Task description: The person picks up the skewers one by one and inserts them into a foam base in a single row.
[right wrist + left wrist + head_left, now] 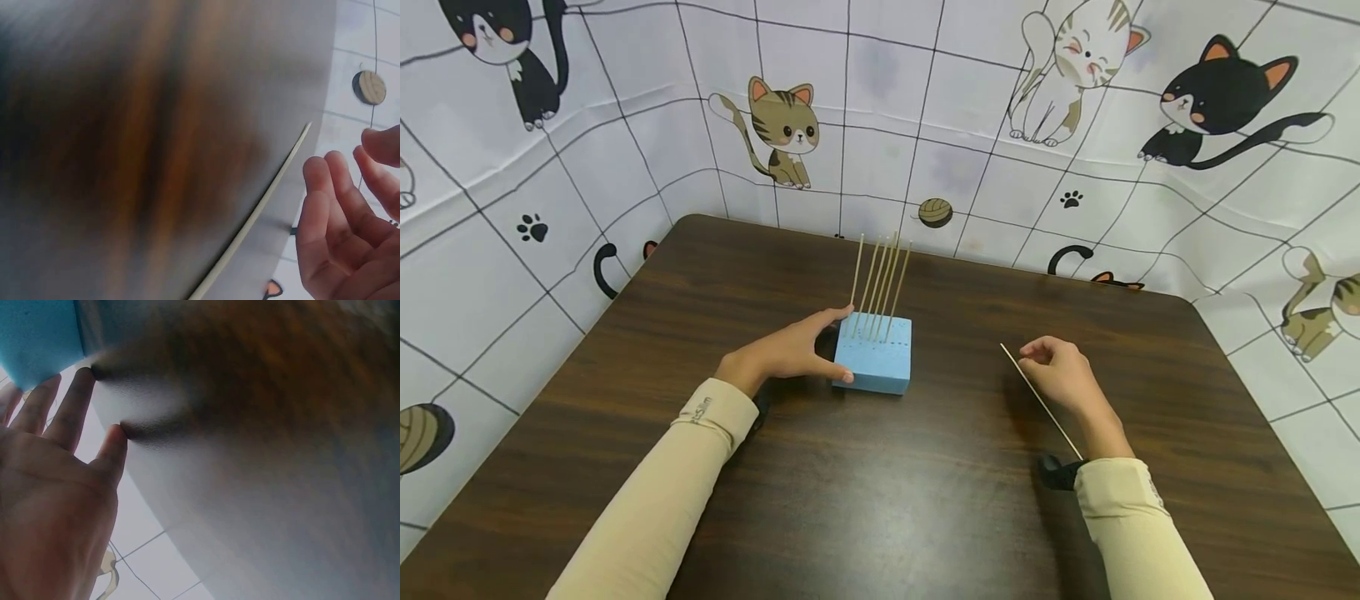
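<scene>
A light blue foam block [874,360] with rows of small holes sits mid-table. Several thin wooden skewers [880,279] stand upright in its back part. My left hand [790,346] holds the block at its left side, thumb at the front corner and index finger at the back corner. In the left wrist view, its other fingers [72,409] reach beside the block's edge. A single wooden skewer [1037,396] lies slantwise on the right of the table. My right hand [1063,375] hovers just right of this skewer, fingers loosely bent, with nothing held in the right wrist view.
The dark wooden table [880,500] reaches back to a white gridded cloth [880,108] printed with cats, which hangs behind and at both sides. A dark wrist strap [1058,472] sits at the right wrist, near the lying skewer's close end.
</scene>
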Tool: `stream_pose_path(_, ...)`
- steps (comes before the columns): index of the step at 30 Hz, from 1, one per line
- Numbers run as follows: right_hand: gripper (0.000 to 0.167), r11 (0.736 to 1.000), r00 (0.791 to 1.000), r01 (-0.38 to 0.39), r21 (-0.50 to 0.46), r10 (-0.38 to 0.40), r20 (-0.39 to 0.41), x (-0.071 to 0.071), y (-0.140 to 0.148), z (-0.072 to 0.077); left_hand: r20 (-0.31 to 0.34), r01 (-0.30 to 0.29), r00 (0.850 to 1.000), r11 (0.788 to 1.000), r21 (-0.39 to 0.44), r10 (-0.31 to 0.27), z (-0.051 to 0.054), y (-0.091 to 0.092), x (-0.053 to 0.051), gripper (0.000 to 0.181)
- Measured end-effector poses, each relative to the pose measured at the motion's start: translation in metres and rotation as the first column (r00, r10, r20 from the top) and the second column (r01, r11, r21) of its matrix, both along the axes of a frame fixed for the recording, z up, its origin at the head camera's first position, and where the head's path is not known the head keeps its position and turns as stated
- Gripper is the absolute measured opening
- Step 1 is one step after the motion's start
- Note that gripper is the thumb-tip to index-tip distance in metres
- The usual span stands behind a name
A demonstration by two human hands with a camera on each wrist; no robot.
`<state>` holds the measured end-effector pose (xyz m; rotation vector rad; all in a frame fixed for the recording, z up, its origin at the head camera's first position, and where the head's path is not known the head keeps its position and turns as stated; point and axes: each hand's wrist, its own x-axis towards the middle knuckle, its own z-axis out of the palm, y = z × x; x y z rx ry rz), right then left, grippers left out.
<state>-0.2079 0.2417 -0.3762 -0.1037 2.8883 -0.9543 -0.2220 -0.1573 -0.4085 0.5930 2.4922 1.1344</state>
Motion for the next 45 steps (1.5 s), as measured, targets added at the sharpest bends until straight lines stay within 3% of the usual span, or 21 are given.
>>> stream_pose_path(14,0.026,0.998,0.993,-0.012,0.067,0.003,0.121,0.008,0.017,-0.004,0.001,0.003,1.000,1.000,-0.005,-0.003,-0.001,-0.001,-0.001,0.112)
stream_pose_path(37,0.019,0.986,0.981,0.052,0.161,-0.080,0.176,0.010,0.016,-0.010,0.012,-0.003,1.000,1.000,0.000,0.003,0.001,0.001,0.001,0.111)
stream_pose_path(45,0.021,0.981,0.980,0.027,0.192,-0.064,0.190,0.011,0.016,-0.011,0.024,-0.008,1.000,1.000,0.014,0.008,0.001,0.000,0.002,0.112)
